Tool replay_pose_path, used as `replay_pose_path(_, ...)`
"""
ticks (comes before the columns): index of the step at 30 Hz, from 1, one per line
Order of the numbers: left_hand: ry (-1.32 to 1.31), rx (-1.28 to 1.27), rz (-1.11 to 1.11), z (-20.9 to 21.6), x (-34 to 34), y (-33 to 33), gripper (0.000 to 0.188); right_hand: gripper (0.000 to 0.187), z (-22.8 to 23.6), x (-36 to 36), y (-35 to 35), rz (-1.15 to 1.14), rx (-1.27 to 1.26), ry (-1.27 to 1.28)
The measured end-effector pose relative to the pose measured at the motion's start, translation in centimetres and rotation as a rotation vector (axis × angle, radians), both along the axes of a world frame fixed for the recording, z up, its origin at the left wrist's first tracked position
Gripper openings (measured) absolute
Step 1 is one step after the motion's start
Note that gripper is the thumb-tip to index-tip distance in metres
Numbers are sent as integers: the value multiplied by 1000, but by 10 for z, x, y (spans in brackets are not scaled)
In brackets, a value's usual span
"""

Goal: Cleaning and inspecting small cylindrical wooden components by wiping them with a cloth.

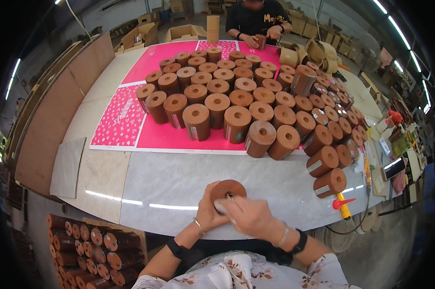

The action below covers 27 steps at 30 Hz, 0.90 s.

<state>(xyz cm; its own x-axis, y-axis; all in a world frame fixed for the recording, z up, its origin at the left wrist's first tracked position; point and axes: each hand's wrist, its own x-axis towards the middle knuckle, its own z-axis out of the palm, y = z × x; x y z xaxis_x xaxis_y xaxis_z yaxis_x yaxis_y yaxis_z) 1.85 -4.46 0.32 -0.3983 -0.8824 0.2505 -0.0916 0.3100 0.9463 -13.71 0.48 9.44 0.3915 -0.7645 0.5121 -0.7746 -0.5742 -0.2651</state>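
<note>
Cylinder point(223, 186): brace it, your left hand point(209, 214), eight o'clock, fingers curled round. Right hand point(254, 216), four o'clock: blurred, cannot tell fingers.

Open grey tabletop point(164, 178) nearside, brown cylinders point(237, 126) crowding beyond, yellow tool point(344, 210) right.

**Brown cylinder point(225, 186) held over a worktable point(179, 174)**

The cylinder is gripped by the left hand point(209, 212), and its holed end is partly covered by the right hand point(251, 216), which is blurred. Beyond them, a pink printed sheet point(167, 138) is crowded with mostly upright brown cylinders point(196, 123). On the lower left, stacked cylinders point(118, 260) are laid sideways. Across the worktable, another cylinder point(260, 42) is touched by a co-worker point(253, 20).
</note>
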Motion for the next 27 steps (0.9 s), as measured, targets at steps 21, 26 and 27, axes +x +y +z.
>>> replay_pose_path(21, 1, -105, 53, -8, -6, -1, 90, 19, 3, 16, -7, 51, 17, -43)
replay_pose_path(26, -3, -68, 14, -6, -8, -4, 88, 25, -2, -15, -53, -129, -54, 81)
replay_pose_path(27, 13, -85, 27, -6, -7, -5, 88, 25, -2, -15, -46, -119, -53, 78)
